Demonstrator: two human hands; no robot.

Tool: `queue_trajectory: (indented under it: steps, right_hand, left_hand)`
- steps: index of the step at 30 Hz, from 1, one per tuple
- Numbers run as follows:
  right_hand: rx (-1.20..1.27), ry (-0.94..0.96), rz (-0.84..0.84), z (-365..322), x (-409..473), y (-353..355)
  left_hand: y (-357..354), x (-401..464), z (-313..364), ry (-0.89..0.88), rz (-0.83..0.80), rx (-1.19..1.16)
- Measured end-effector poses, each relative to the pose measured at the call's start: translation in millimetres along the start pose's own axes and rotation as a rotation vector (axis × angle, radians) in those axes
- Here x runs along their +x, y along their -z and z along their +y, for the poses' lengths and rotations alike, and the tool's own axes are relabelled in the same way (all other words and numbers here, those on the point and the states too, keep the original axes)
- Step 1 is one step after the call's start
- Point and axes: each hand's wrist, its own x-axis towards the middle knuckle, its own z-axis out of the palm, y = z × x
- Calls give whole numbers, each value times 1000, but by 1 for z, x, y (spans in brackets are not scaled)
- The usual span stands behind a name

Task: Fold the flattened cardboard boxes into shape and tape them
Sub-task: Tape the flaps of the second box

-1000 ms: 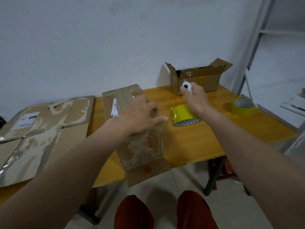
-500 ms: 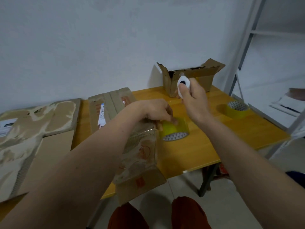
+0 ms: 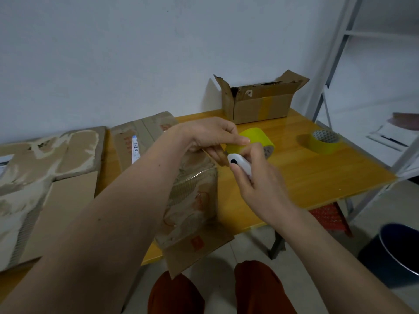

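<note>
The left hand [image 3: 210, 137] pinches the yellow tape roll [image 3: 251, 140] steady while the right hand [image 3: 256, 180] grips a white cutter [image 3: 239, 164] against it, probably to cut the strip; the folded cardboard box [image 3: 192, 198] lies under the left wrist.

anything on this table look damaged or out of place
The open cardboard box at the back has a ragged, torn left flap. The box being taped overhangs the table's front edge, one flap hanging off. The flattened boxes show peeled, scuffed surfaces.
</note>
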Motion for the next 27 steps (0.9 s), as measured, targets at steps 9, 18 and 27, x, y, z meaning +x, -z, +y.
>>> queue_trajectory:
  steps: [9,18,27]
  right_hand:
    - [-225,-34,116,-10,5,-13]
    - [-392,-34,6,-8,4,1]
    - [-60,-445,-143,20,-1,-10]
  left_hand:
    - [2,1,-7,-70,58,-64]
    - [3,2,-8,-58,13,-103]
    - [1,4,-14,-163,268,-409]
